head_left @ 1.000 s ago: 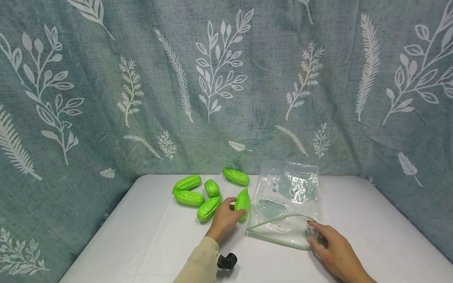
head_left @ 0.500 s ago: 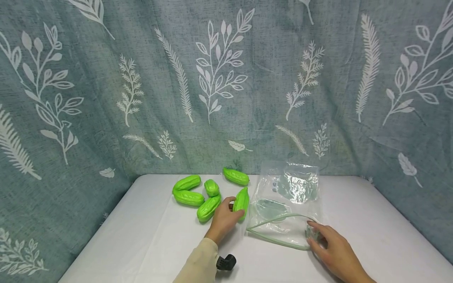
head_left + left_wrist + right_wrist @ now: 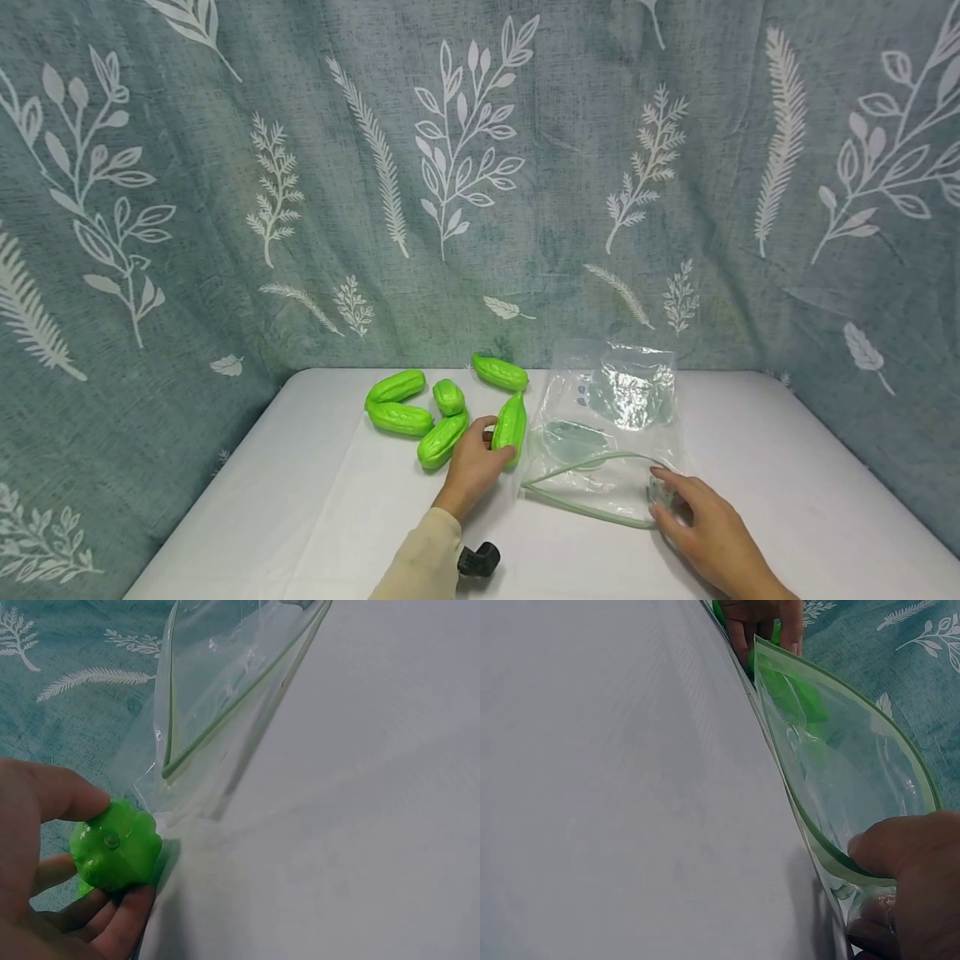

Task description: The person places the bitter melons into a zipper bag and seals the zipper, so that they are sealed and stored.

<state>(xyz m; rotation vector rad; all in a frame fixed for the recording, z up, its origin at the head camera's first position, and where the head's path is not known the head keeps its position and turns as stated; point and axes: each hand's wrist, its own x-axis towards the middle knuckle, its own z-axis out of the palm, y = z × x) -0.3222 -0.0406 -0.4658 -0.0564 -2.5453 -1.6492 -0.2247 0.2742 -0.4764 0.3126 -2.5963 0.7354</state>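
My left hand (image 3: 474, 461) grips a bright green, ridged bitter melon (image 3: 511, 428) with thumb and fingers. In the left wrist view its lobed end (image 3: 120, 844) faces the camera. To its right lies a clear plastic zip bag (image 3: 600, 433) with a pale green edge, its mouth spread wide toward me. My right hand (image 3: 708, 529) pinches the bag's right corner. The right wrist view shows the thumb (image 3: 877, 847) over the bag's green rim (image 3: 817, 840), the other fingers below and partly hidden. Through the clear film there, green of the melon shows.
Several more bitter melons lie left of the bag: a pair (image 3: 397, 418) at the left, two (image 3: 442, 440) touching beside my left hand, and one (image 3: 500, 372) at the table's back edge. A black device (image 3: 480, 559) sticks out from my left sleeve. Behind the white table (image 3: 315, 500) hangs a leaf-patterned curtain (image 3: 480, 292).
My left hand has drifted slightly left with the bitter melon, a little away from the bag. My right hand stays nearly still at the bag's corner.
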